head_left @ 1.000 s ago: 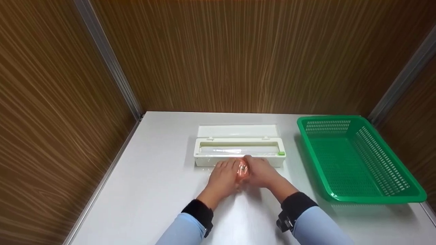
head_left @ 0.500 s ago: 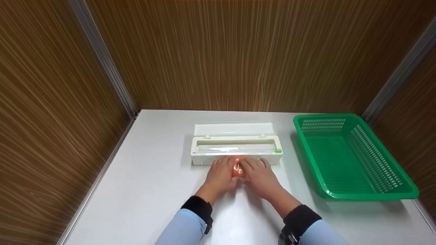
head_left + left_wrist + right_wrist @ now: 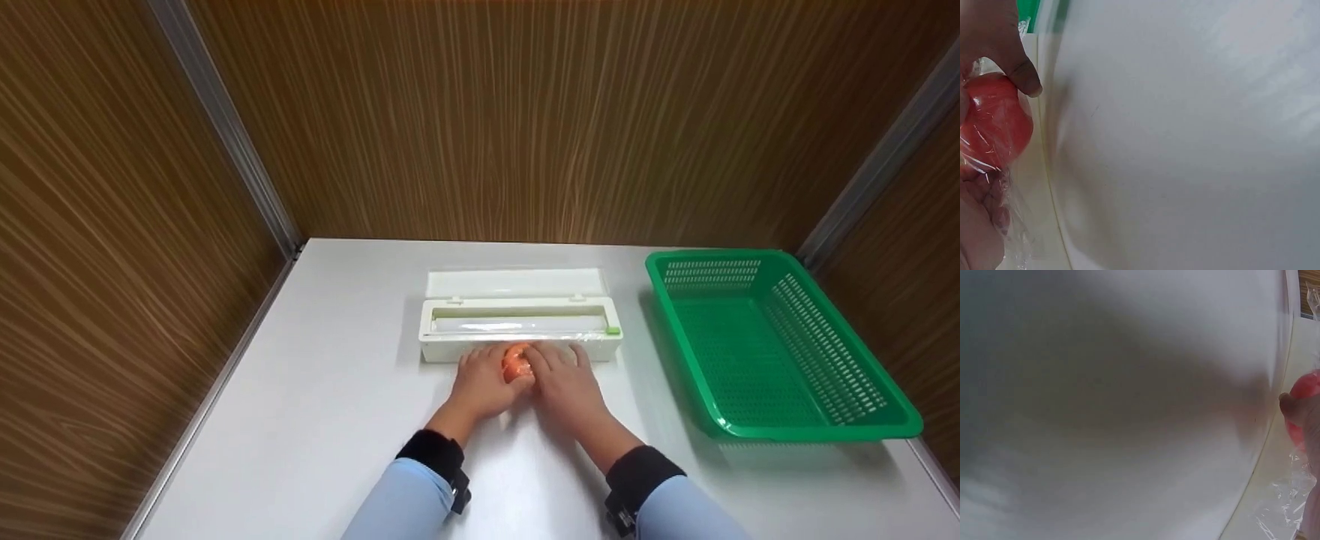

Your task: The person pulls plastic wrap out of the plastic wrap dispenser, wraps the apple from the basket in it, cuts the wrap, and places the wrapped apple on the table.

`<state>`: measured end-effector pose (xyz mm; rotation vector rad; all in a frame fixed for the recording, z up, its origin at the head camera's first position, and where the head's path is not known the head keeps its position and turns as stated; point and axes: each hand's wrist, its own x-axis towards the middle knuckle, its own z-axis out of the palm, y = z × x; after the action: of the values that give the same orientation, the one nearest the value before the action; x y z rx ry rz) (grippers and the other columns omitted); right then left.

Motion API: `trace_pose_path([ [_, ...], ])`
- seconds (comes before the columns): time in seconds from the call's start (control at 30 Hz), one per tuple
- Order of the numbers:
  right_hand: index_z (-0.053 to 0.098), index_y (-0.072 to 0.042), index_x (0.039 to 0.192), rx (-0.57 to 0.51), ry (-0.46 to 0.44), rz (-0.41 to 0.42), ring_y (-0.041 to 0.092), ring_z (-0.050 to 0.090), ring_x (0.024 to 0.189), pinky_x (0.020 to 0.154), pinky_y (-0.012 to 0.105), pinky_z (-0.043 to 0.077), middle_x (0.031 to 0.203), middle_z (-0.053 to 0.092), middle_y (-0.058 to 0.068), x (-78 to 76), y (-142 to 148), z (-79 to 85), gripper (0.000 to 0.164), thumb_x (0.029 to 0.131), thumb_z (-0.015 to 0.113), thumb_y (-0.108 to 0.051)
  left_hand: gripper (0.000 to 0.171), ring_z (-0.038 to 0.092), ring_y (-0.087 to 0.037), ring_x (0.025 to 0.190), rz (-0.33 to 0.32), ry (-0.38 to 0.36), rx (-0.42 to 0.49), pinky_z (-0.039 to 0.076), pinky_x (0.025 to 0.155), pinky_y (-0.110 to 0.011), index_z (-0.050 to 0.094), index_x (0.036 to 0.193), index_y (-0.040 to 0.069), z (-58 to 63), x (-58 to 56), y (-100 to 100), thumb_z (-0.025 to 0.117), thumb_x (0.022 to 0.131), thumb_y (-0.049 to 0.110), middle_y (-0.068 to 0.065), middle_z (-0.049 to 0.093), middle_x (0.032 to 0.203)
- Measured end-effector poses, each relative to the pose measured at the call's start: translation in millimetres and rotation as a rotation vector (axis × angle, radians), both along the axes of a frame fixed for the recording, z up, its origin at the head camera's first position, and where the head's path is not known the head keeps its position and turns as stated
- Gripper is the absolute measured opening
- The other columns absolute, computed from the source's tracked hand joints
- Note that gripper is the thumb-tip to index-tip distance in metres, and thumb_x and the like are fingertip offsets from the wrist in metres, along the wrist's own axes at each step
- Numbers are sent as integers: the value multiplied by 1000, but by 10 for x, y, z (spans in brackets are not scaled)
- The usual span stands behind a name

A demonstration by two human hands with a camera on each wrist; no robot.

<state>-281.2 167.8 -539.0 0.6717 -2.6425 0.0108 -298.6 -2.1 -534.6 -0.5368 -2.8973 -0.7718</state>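
Observation:
A red-orange tomato [image 3: 517,363] with clear cling film [image 3: 998,129] around it is held between both hands, right at the front of a white cling film dispenser [image 3: 517,349]. My left hand [image 3: 481,382] grips its left side, thumb toward me. From the right, my right hand [image 3: 568,386] holds it, fingers over its top and side. The right wrist view shows a thumb [image 3: 1293,408] pressed on the tomato, with crinkled film [image 3: 1289,495] beside it. The hands hide much of the tomato's sides and the film's edges.
The dispenser's lid [image 3: 515,283] is flipped back, baring a film roll [image 3: 517,325]; a green slider [image 3: 613,331] sits at its right end. A green plastic basket [image 3: 709,390] stands to the right on the white table [image 3: 337,390]. Wood-grain panels [image 3: 480,127] enclose the back and sides.
The tomato has shifted slightly left and toward the dispenser, and more of its top shows. My right hand has moved from its right side to lay fingers over it. The head view has shifted slightly.

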Motion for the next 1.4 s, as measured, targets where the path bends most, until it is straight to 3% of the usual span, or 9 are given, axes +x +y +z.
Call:
trace_pose_path([
  [0.1, 55, -9, 125, 50, 13, -1, 28, 52, 114, 107, 58, 23, 124, 57, 6, -8, 16, 38, 45, 85, 67, -24, 71, 43, -26, 127, -17, 69, -72, 28, 106, -46, 46, 140, 13, -23, 44, 13, 55, 87, 60, -6, 53, 135],
  [0.2, 57, -9, 122, 71, 5, -3, 29, 54, 110, 108, 61, 19, 120, 59, 5, -19, 15, 94, 51, 79, 74, -30, 70, 44, -28, 124, -43, 186, -187, 31, 105, -46, 46, 139, 13, -3, 101, 14, 51, 89, 62, -9, 50, 132],
  [0.33, 58, -6, 123, 56, -33, 10, 31, 57, 108, 107, 62, 20, 120, 62, 7, -37, 8, 184, 67, 71, 78, -44, 66, 45, -26, 123, -103, 306, -308, 32, 104, -43, 46, 139, 13, 68, 168, -6, 59, 88, 54, -8, 49, 132],
  [0.47, 59, -6, 125, -4, -137, -9, 31, 57, 108, 106, 61, 23, 120, 63, 7, -48, 41, 245, 78, 67, 79, -54, 72, 44, -22, 126, -167, 347, -346, 32, 106, -39, 43, 142, 9, 88, 178, -16, 67, 85, 46, -5, 50, 135],
  [0.57, 56, -8, 129, -75, -223, -23, 31, 54, 113, 105, 59, 24, 124, 62, 6, -67, 96, 240, 81, 67, 80, -52, 73, 47, -22, 125, -190, 383, -337, 32, 106, -38, 43, 141, 7, 83, 151, 13, 68, 84, 45, -6, 52, 134],
  [0.83, 47, -11, 139, -207, -279, -46, 27, 51, 123, 111, 53, 17, 128, 61, 6, -60, 254, 110, 81, 72, 79, -43, 73, 45, -25, 125, -239, 326, -343, 30, 109, -39, 41, 139, 5, 78, 121, 159, 74, 81, 36, -9, 51, 132],
  [1.03, 48, -10, 129, -331, -250, -79, 32, 43, 128, 110, 56, 21, 133, 50, 15, 76, 207, 60, 67, 75, 81, -30, 67, 45, -24, 123, -222, 266, -361, 30, 108, -39, 43, 135, 7, 71, 94, 199, 73, 82, 37, -7, 51, 128],
  [1.23, 51, -12, 125, -206, -75, -60, 25, 44, 126, 104, 62, 28, 130, 52, 8, 121, 104, 60, 63, 72, 83, -25, 61, 47, -24, 118, -204, 286, -328, 32, 105, -39, 45, 130, 6, 68, 46, 90, 68, 84, 39, -7, 54, 120],
  [1.4, 53, -11, 122, -129, -36, -26, 23, 48, 122, 103, 61, 28, 124, 55, 5, 77, 25, 69, 51, 77, 77, -16, 65, 48, -26, 116, -170, 267, -317, 33, 104, -40, 45, 129, 4, 22, 44, 29, 68, 83, 43, -9, 55, 119],
])
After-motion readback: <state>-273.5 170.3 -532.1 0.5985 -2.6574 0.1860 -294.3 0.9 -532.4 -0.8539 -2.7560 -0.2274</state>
